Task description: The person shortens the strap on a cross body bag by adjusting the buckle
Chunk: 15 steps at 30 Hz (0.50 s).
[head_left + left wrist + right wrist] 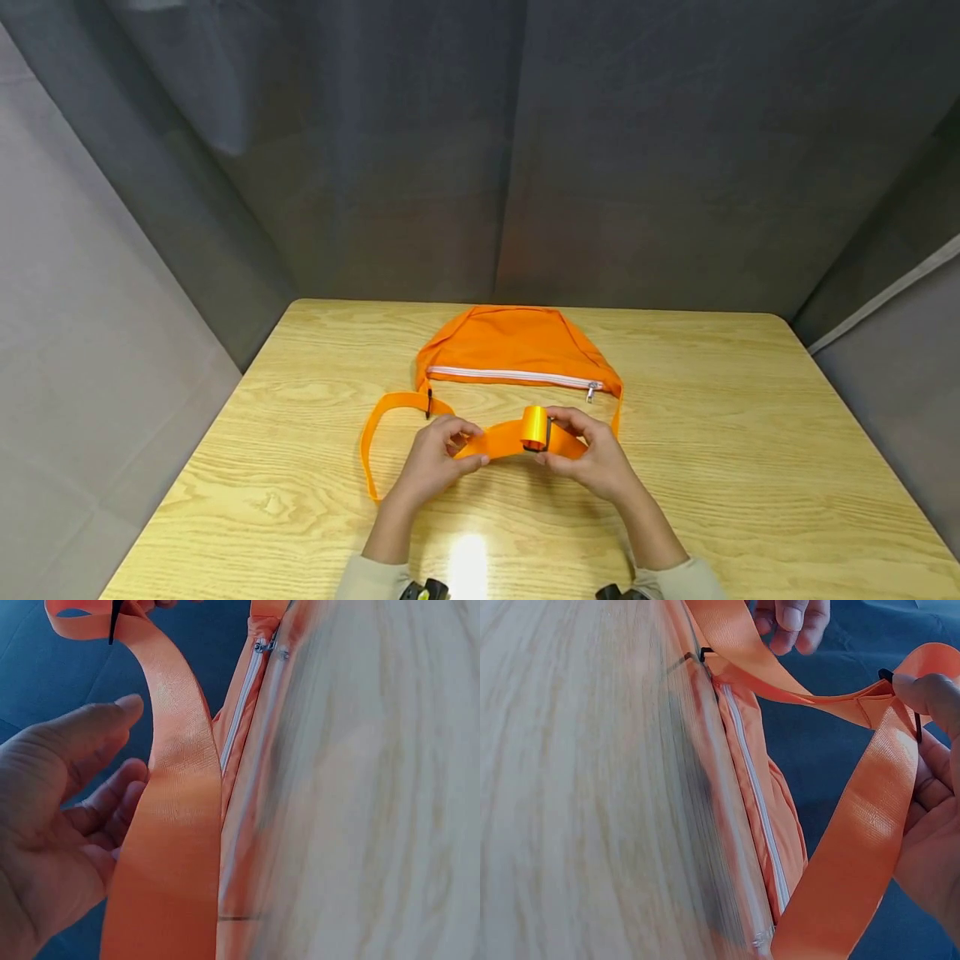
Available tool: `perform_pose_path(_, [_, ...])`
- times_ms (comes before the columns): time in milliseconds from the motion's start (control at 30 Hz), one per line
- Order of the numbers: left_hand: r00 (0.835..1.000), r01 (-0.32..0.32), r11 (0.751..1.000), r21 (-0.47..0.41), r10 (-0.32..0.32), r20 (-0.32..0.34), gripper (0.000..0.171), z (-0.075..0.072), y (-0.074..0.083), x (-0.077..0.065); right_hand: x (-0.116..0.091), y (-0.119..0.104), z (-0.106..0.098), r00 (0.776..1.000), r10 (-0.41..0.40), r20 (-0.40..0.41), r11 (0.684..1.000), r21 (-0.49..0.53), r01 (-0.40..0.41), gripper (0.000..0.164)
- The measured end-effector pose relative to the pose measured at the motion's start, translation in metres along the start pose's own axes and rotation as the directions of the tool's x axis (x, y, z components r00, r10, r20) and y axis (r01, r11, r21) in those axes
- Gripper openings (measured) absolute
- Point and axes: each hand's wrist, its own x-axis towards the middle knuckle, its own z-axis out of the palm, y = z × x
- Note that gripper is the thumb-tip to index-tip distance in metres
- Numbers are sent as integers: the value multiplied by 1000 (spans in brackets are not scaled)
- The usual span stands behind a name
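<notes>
An orange waist bag [521, 342] lies on the table with its white zipper facing the near side. Its wide orange strap [498, 442] is raised in front of it, between the two hands. My right hand [596, 458] pinches the strap at a black slider buckle [918, 726], where the webbing makes a small upright loop [534, 427]. My left hand [438, 458] is at the strap's left part, its fingers loosely bent beside the webbing. In the left wrist view a fingertip [129, 709] stands apart from the strap; other fingers are partly hidden behind it.
More strap [367, 442] curves over the table to the left, by a second black buckle [429, 403]. A metal zipper pull [591, 392] hangs at the bag's right end. Behind the wooden table [750, 450] hangs a dark grey curtain [637, 167].
</notes>
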Motion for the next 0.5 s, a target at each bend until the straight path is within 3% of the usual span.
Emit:
perform_pose_path(133, [999,42,999,-2,-42,-11,21,0,2,-1,-1,2,0,1000,15,-1,1000,-5,-15,47])
perform_pose_path(300, [997,72,997,-3,-72,-17,21,-1,2,0,0,23,1,1000,20,5,1000,-4,-20,49])
perform_pose_path(500, [999,53,998,35,-53,-5,25,-10,0,1,0,37,-2,1000,-14,-26,998,-54,13,50])
